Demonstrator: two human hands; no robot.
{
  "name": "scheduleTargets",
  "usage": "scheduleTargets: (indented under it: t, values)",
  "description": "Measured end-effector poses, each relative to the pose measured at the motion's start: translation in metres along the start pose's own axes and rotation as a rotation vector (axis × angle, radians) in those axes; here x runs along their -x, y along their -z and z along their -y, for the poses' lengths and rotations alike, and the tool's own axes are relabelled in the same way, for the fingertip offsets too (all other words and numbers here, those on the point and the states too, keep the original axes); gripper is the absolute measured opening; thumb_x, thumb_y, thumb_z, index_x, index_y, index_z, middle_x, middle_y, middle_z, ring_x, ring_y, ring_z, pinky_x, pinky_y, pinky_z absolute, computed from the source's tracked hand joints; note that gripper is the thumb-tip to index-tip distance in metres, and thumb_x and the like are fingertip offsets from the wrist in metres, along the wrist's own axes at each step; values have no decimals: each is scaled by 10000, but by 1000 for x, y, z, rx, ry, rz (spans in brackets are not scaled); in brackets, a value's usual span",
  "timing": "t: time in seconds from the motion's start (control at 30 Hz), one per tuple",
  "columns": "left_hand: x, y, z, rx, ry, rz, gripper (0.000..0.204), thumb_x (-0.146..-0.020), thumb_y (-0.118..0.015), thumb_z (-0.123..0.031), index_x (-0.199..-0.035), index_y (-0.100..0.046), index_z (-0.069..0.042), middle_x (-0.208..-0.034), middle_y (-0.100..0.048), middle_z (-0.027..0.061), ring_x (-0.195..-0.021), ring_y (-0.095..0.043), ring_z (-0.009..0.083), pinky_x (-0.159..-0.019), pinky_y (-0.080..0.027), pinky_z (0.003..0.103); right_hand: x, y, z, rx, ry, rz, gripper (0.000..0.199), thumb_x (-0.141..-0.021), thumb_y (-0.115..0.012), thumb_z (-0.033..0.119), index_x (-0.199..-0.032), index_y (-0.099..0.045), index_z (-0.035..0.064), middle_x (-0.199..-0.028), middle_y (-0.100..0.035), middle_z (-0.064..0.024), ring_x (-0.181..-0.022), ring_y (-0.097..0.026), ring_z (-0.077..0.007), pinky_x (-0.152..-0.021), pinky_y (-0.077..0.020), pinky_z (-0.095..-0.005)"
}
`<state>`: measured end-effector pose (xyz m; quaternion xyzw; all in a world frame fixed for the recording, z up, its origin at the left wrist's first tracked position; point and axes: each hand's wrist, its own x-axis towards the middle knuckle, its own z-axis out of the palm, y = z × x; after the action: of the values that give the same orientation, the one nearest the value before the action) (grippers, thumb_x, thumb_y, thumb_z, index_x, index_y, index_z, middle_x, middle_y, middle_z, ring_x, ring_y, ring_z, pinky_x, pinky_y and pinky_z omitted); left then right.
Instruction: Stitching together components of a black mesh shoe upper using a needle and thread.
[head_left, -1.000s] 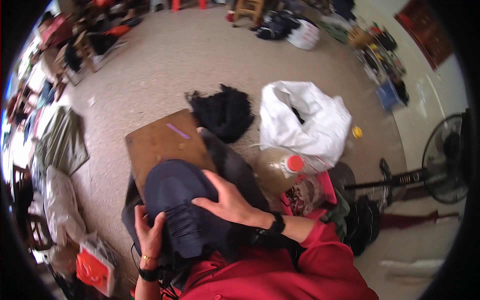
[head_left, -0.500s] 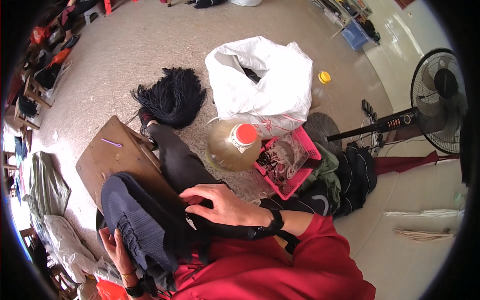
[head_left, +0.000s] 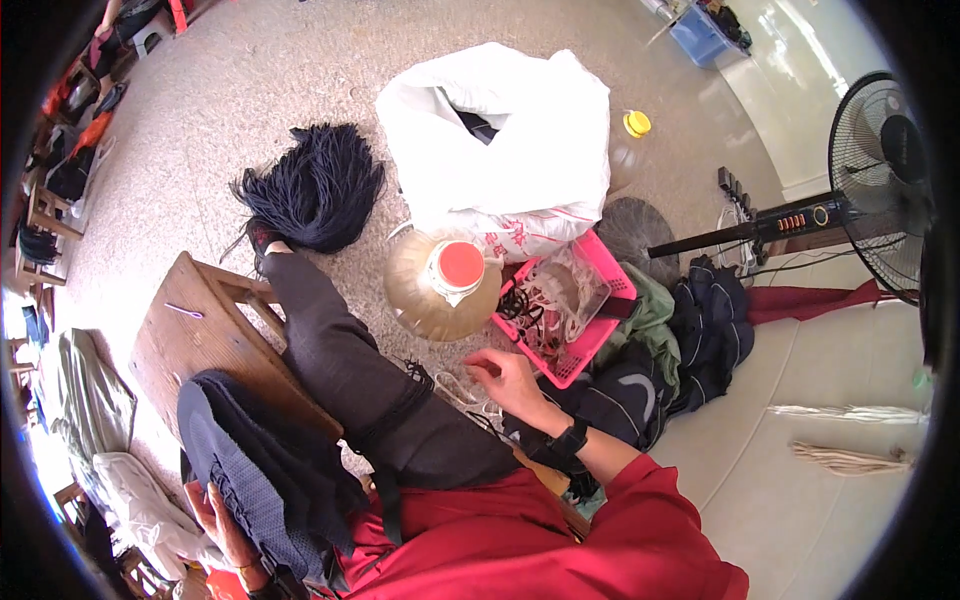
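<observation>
My left hand (head_left: 222, 518) grips the lower edge of a dark blue knitted piece (head_left: 250, 468) that lies over my lap and a low wooden table (head_left: 195, 335). My right hand (head_left: 508, 380) hovers with bent fingers over white cords on the floor, just below a pink basket (head_left: 575, 352) full of tangled white and black cords. I cannot tell whether its fingers pinch a cord. My leg in dark trousers (head_left: 345, 365) stretches out between the table and the basket.
A large amber jug with a red cap (head_left: 445, 285) stands by the basket. Behind it sit a white plastic bag (head_left: 510, 150) and a heap of black fringe (head_left: 315, 190). A standing fan (head_left: 880, 185) and piled clothes (head_left: 690, 330) are at the right.
My right hand has left the knitted piece and swung right toward the pink basket. The view has shifted to the right and downward.
</observation>
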<state>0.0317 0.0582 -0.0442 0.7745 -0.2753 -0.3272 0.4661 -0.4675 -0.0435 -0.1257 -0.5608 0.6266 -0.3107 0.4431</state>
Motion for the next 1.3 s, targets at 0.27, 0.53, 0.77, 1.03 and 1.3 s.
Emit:
scheduleTargets:
  t: [0.27,0.53,0.77,1.03,1.3]
  values:
    - [-4,16,10,-54,36,-38,648,-1014,-638,-311,-1527,-368,-20,-1409,-504,132,-1250,-502,221,-1108,-361,357,10,23,-111,184,-215,-179,190,-839,-696,69,-1016,-733,10,-829,-731,-168,-721,-721,-218,-661,-548,-344]
    - [-13,40,24,-352,-10,-58,665,-1030,-590,-381,-1538,-364,-15,-1508,-452,173,-1337,-472,254,-1154,-323,353,-21,59,-185,374,-272,-298,171,-846,-726,130,-945,-758,-5,-773,-739,-152,-691,-727,-210,-638,-557,-336]
    - [-13,51,18,-490,-10,-63,702,-1033,-565,-396,-1555,-323,7,-1579,-381,196,-1429,-401,287,-1205,-266,367,-47,47,-217,436,-292,-291,154,-788,-707,109,-888,-762,6,-762,-730,-174,-697,-729,-279,-654,-561,-388]
    - [-22,56,34,-419,-17,-97,691,-1029,-568,-390,-1544,-345,14,-1573,-392,193,-1434,-396,281,-1204,-268,372,-66,55,-274,648,-281,-363,154,-781,-686,121,-881,-774,44,-809,-725,-197,-768,-718,-372,-709,-570,-455]
    - [-26,63,26,-476,-2,-103,661,-1038,-553,-350,-1550,-334,7,-1583,-378,169,-1438,-386,258,-1202,-278,360,-80,43,-297,747,-362,-290,117,-781,-654,115,-817,-741,46,-815,-694,-238,-816,-683,-427,-741,-548,-505]
